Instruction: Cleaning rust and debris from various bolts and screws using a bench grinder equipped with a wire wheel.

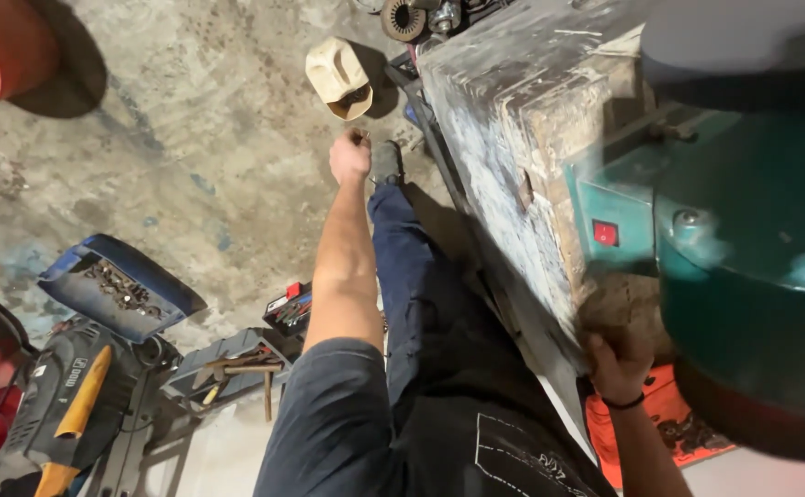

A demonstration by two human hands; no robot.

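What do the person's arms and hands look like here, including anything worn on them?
Both hands are bare, without gloves. The left hand is at the end of a bare forearm, with a dark blue-grey short sleeve covering the upper arm. The right hand has a thin black band around the wrist, and its forearm is bare too. No other markings, rings or a watch can be seen.
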